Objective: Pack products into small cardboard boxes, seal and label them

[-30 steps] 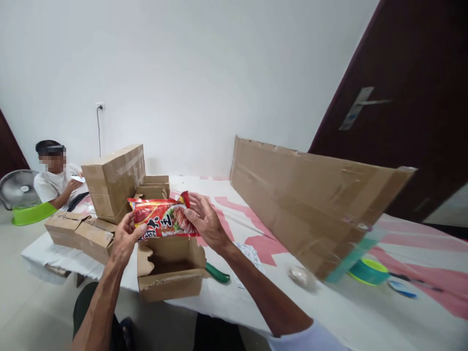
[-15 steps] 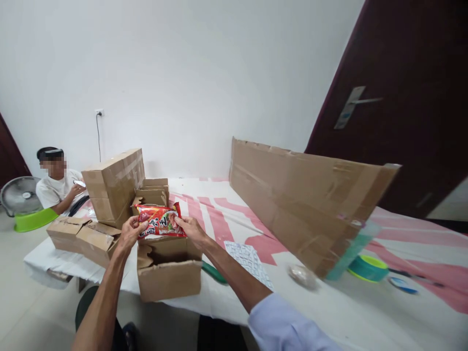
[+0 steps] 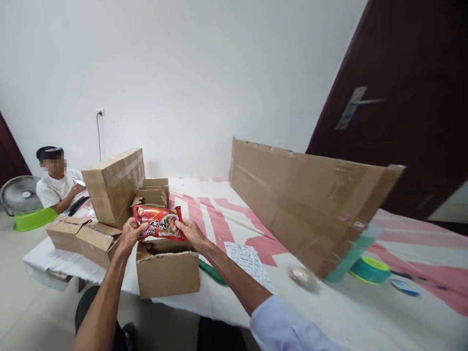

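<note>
I hold a red instant-noodle packet [image 3: 160,223] flat between both hands, just above an open cardboard box [image 3: 167,273] at the table's near edge. My left hand [image 3: 129,233] pinches the packet's left end. My right hand [image 3: 190,232] grips its right end, fingers closed on the wrapper. The box's flaps stand open and its inside is hidden from me.
A tall taped carton [image 3: 114,184] and flatter cartons [image 3: 85,235] stand left of the box. A long cardboard sheet [image 3: 310,200] leans across the right. A green-handled tool [image 3: 212,274], printed paper [image 3: 249,261] and a tape roll [image 3: 369,269] lie on the white-and-pink tablecloth [image 3: 329,312]. Another person [image 3: 58,183] sits far left.
Both hands carried the packet forward and down until it sits just over the open box. My right hand went from fingers spread on the packet to gripping its end.
</note>
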